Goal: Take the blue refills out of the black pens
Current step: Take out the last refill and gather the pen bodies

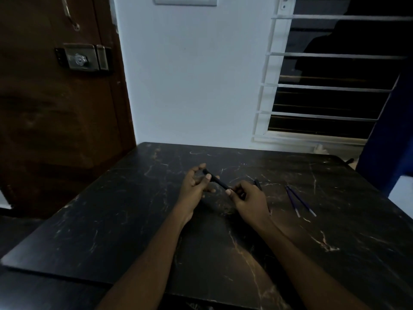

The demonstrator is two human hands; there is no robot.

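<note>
A black pen (218, 180) is held over the middle of the dark marble table (134, 220), slanting from upper left to lower right. My left hand (194, 186) pinches its far end between thumb and fingers. My right hand (248, 200) grips its near end. Just behind my right hand another black pen (258, 184) lies on the table, partly hidden. Two thin blue refills (299, 201) lie side by side on the table to the right of my hands.
The table stands against a white wall (196, 74). A brown door with a metal lock (82, 58) is at the left, and a barred window (330, 86) at the right. A blue curtain (388, 142) hangs at the far right.
</note>
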